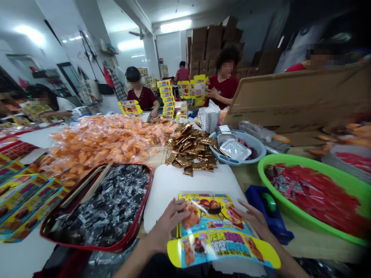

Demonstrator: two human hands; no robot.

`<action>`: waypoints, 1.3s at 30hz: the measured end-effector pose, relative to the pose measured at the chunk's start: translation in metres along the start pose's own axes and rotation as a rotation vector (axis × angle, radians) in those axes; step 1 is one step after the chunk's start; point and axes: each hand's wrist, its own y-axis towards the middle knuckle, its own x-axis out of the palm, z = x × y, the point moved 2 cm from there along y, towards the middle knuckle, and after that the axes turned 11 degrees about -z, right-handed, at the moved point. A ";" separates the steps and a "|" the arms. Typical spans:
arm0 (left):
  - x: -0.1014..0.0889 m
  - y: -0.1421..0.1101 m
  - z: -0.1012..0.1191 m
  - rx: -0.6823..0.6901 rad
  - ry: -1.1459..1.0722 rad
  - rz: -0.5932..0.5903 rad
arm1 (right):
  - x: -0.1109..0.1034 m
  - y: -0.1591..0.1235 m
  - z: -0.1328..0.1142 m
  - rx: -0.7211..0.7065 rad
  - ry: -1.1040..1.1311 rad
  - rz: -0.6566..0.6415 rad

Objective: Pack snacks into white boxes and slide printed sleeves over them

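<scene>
In front of me is a yellow and blue printed cardboard box (211,224), its flap with rounded yellow corners spread towards me. My left hand (168,220) grips its left side, fingers bent over the edge. On the opposite side my right hand (255,220) holds the box by the right edge, fingertips on the printed face. A white board (162,181) lies beneath it, with a heap of gold foil packets (194,148) at its far end. Left of the board, a red-rimmed tray (149,189) contains black items in clear wrappers and thin wooden sticks (95,183).
Orange wrapped pieces (95,143) are piled at left, behind printed boxes (26,204). To the right stand a blue tape dispenser (268,216), a green basin (262,164) of red packets and a light-blue basin (261,152). A large carton (298,100) and several co-workers are beyond.
</scene>
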 end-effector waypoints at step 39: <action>-0.024 0.098 -0.017 -0.499 -1.262 0.875 | 0.005 0.109 -0.049 0.279 1.279 0.541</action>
